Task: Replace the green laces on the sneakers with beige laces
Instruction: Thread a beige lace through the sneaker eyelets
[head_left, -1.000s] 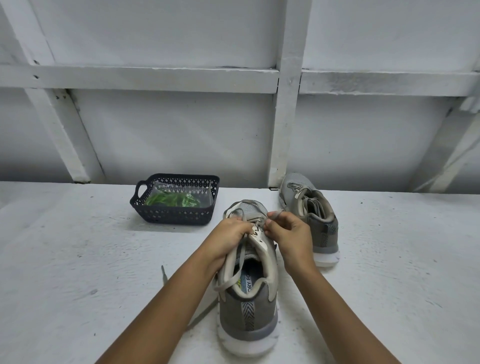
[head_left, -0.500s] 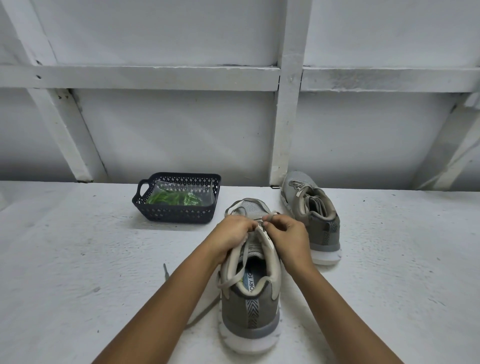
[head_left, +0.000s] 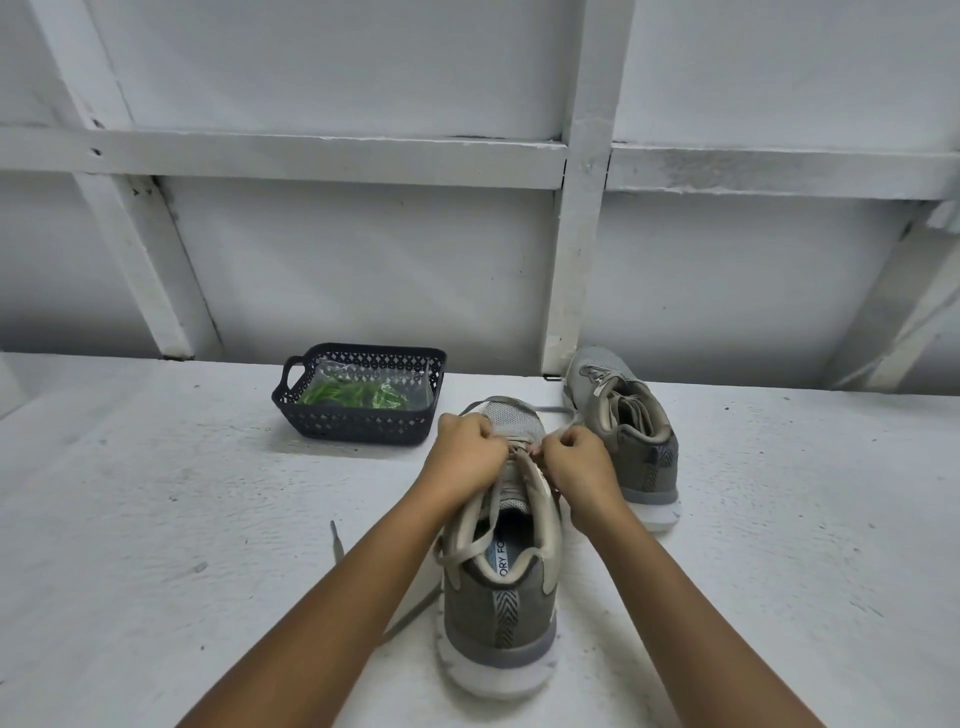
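**On the white table: lacing up sneaker 1 of 2**

Right in front of me on the table (head_left: 156, 519), the near sneaker (head_left: 498, 613) is sitting upright with its heel facing me and its toe pointing at the wall. Both hands are working on it about midway up the eyelets. My left hand (head_left: 467, 452) is curling tight, fingers tucked in and gripping the beige lace (head_left: 336, 540) on the left side of the tongue. My right hand (head_left: 576, 462) is doing the same on the right side, pinching a strand that's running off past the toe. 1 tail of the lace is lying loose on the table to the left of my left arm, and a slack loop is hanging by the shoe's collar.

Sneaker number 2 (head_left: 634, 441) is sitting just behind and to the right, close to the wall, also heel toward me; it looks like it's wearing beige already. Nobody's touching it.

Off to the left, near the toe of the near one, a dark basket (head_left: 358, 423) is holding a clear bag with the green laces (head_left: 353, 395) inside.
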